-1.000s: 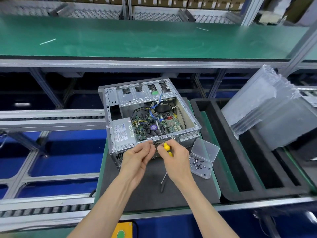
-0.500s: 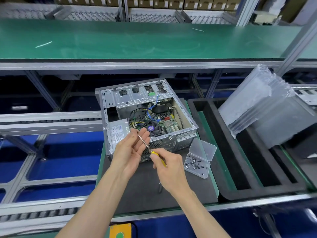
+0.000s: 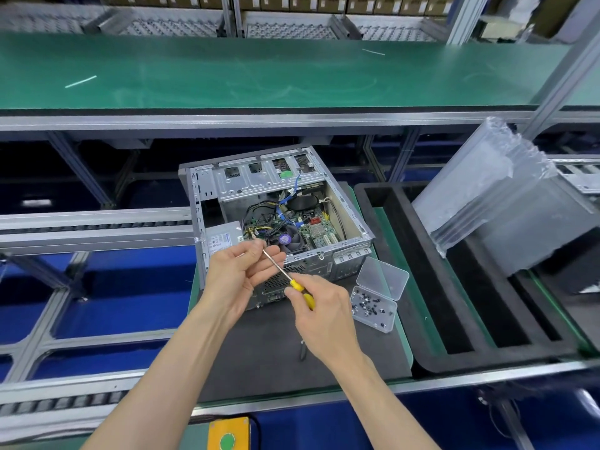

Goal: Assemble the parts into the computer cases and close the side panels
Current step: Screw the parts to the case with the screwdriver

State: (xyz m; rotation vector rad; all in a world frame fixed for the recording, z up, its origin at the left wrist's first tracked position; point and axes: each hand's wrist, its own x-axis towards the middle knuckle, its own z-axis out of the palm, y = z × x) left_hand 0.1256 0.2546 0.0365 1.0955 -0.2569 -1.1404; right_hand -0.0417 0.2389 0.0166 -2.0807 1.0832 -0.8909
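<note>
An open computer case lies on its side on a dark mat, with motherboard, fan, cables and power supply showing. My right hand grips the yellow handle of a screwdriver. The shaft points up and left, and its tip rests at the fingertips of my left hand, which is cupped in front of the case. Whether a screw sits at the tip is too small to tell. A clear plastic box with several dark screws lies open to the right of my right hand.
A black foam tray with long slots sits to the right, and a stack of clear plastic sleeves leans over it. A thin dark tool lies on the mat under my right wrist. A green conveyor shelf runs behind.
Both hands drew back from inside the case toward me. The screwdriver swung from pointing into the case to pointing up-left into my left fingers.
</note>
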